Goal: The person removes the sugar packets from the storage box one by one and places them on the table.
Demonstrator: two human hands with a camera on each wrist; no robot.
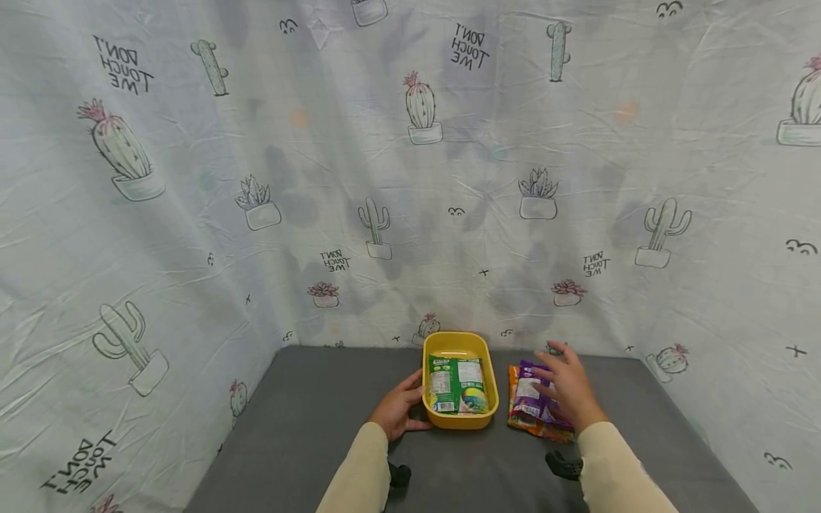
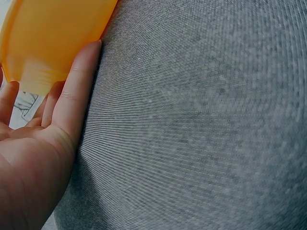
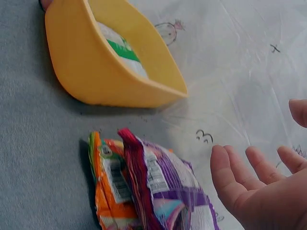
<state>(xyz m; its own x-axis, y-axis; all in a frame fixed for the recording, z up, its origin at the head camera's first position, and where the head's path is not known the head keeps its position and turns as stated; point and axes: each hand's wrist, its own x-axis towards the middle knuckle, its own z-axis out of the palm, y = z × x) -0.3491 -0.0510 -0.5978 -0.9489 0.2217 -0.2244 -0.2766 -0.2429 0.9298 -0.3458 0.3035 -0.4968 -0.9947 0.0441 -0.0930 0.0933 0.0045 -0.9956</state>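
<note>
A yellow plastic bin [image 1: 465, 422] stands on the grey table, with a green snack packet [image 1: 458, 385] lying inside it. Against the bin's left side rests my left hand [image 1: 399, 407]; its fingers [image 2: 76, 91] lie fairly straight along the wall. To the right of the bin, a purple packet [image 1: 527, 399] lies partly over an orange packet [image 1: 514, 413]. My right hand [image 1: 571, 385] hovers above these two, fingers spread, holding nothing. In the right wrist view, a gap shows between the right hand [image 3: 268, 191] and the purple packet [image 3: 165, 177].
The grey table [image 1: 321, 427] reaches back to a pale curtain [image 1: 385, 178] printed with cacti, which surrounds it at the rear and both sides. Dark straps [image 1: 564, 467] sit near each wrist. The bin stands close to the back curtain.
</note>
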